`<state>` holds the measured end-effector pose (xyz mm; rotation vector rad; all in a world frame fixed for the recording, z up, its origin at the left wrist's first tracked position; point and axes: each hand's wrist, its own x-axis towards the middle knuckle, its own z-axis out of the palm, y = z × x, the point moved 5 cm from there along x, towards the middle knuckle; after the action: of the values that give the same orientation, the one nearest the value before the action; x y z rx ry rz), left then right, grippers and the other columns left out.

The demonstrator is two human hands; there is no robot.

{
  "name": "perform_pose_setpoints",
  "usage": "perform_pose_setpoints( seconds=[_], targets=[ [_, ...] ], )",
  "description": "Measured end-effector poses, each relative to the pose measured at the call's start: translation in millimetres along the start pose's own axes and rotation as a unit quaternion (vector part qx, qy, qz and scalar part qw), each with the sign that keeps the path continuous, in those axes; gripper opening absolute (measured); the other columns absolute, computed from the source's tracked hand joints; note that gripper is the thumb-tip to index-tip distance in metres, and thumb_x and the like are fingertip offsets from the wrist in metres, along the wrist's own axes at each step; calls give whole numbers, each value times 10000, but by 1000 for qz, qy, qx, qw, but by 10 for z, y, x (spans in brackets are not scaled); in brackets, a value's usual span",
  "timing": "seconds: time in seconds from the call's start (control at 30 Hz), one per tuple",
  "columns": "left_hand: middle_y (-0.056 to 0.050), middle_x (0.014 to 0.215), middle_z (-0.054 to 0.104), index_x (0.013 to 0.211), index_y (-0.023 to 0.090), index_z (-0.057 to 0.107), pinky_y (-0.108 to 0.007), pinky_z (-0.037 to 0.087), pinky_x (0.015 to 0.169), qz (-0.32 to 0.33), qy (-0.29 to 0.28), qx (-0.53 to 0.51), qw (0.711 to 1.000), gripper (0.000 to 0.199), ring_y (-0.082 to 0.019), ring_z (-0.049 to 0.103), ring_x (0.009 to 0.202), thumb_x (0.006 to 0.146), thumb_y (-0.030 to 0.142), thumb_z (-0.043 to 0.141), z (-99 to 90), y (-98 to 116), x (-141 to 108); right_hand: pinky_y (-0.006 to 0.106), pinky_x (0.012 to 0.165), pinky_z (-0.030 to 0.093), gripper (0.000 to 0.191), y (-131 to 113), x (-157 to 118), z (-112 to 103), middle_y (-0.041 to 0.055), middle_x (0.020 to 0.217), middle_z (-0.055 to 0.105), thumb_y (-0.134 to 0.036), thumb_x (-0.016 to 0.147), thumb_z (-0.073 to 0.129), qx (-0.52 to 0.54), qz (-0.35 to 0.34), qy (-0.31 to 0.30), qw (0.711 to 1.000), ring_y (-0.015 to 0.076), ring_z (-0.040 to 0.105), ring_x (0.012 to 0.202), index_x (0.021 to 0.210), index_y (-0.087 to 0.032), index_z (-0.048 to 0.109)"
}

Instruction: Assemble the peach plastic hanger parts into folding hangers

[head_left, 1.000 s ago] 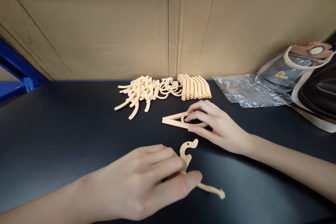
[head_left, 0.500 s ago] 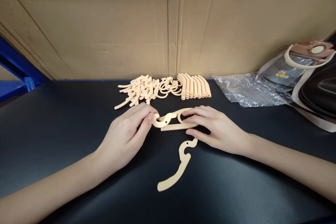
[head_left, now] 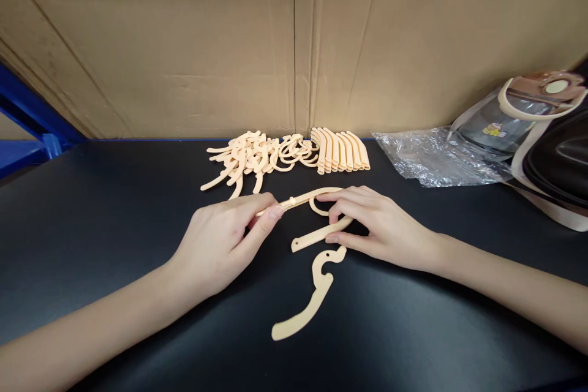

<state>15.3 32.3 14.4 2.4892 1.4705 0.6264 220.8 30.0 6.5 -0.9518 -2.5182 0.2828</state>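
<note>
The cream pieces look like folding clothes hanger parts. My left hand (head_left: 229, 239) is closed, thumb and index finger pinching a piece at the left end of a long curved hanger arm (head_left: 312, 195); most of that piece is hidden. My right hand (head_left: 367, 220) is closed round the right end of this arm, with a curved hook (head_left: 318, 208) under its fingers. Between its thumb and fingers sticks out a second hanger arm (head_left: 312, 237), a hole at its free end. Just below lies a loose S-curved hanger piece (head_left: 316, 294) flat on the black table (head_left: 184, 349).
Behind my hands lie a heap of curved pieces (head_left: 243, 159), several hooks (head_left: 294, 150) and a neat row of hanger arms (head_left: 340, 150). At right are a clear plastic bag (head_left: 413, 156), a bottle (head_left: 500, 125) and a black bag (head_left: 560, 153). Cardboard (head_left: 206, 43) stands at the back.
The S-shaped piece in my left hand has turned and moved onto the upper arm's end. The lower arm has swung down and away from the upper one. The loose piece has shifted slightly.
</note>
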Motion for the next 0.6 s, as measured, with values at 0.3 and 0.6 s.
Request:
perform_pose_setpoints(
  seconds=[0.3,0.6],
  targets=[
    [15,687,515,732,203,449,-276,369,629,85,-4,4,996,320,-169,524,681,1002,317,319,29,63,20,409,1033,431,151,-48,-5,31,97,1244,667,-297,984,510,1,-22,-17,1000,223,499,1323,918,-196,601],
    [57,559,442,727,223,339,-259,263,477,125,-37,67,989,259,-130,417,452,972,252,262,90,91,-21,432,1053,456,149,-59,-17,8,130,1349,613,-279,983,501,-49,-29,11,998,243,475,1354,933,-184,604]
  ],
)
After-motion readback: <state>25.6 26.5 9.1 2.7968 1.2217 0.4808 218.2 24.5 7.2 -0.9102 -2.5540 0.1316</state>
